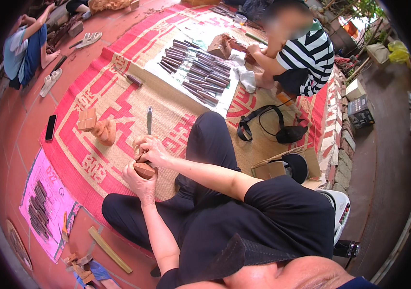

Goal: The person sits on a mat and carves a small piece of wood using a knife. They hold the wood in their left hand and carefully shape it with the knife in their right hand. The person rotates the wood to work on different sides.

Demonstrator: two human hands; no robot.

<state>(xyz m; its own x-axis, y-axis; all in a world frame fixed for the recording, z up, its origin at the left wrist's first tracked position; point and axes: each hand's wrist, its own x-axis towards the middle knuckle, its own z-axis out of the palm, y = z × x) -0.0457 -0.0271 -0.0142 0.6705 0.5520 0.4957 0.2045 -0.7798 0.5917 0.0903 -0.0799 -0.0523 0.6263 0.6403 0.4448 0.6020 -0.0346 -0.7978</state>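
I sit cross-legged on a red and tan woven mat (118, 159). My left hand (143, 187) is wrapped round a reddish-brown piece of carved wood (144, 170), held in front of my shins. Against the far end of the wood rests my right hand (155, 151), its fingers curled closed; whatever they grip is hidden by the hand. Just beyond lies a slim flat-bladed tool (149, 121). To the left stands a pale carved wooden figure (103, 131) with a square block at its top.
Many dark-handled chisels (200, 72) lie on white sheets ahead; one chisel (134, 80) sits apart. Thin tools (38, 209) cover a pink sheet (53, 185). A phone (50, 127), black strapped pouch (292, 134) and cardboard box (269, 170) surround me. A person in stripes (306, 55) crouches far right.
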